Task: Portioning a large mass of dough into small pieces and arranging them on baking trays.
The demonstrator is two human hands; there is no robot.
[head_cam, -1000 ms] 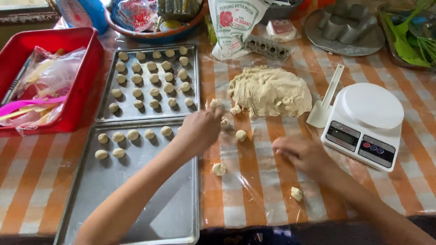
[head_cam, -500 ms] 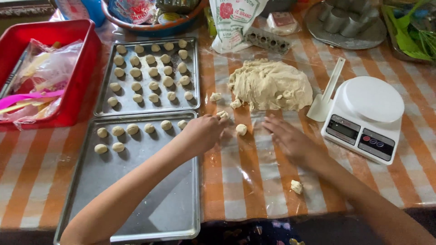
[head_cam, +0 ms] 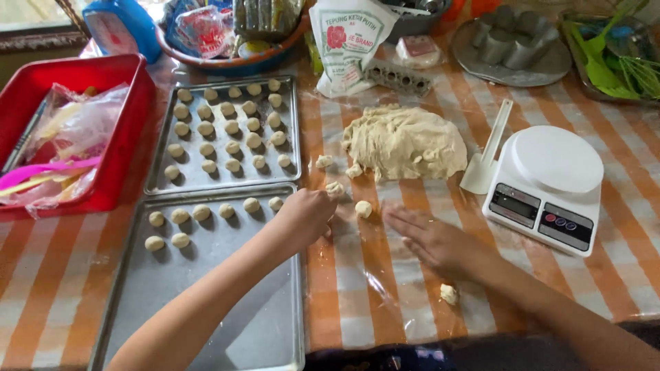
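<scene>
Now the left hand (head_cam: pixel 306 216) is curled at the right edge of the near tray (head_cam: pixel 206 302), fingers bent together; whether it holds dough I cannot tell. Just beside it, the right hand (head_cam: pixel 433 240) lies flat and open on the counter (head_cam: pixel 385 302). One dough ball (head_cam: pixel 363 209) sits between them. Seven balls lie on the near tray, and the big dough lump (head_cam: pixel 405 143) is behind.

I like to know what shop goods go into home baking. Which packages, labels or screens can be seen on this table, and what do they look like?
Flour bag: far edge, behind the dough; white, upright, red flower emblem.
Kitchen scale: right side; white, round platform, dark display strip and small buttons in front.
Wrapped packet: in the round bowl at the far edge; clear wrap, red and white.
Small packet: right of the flour bag; white with a pink label.
</scene>
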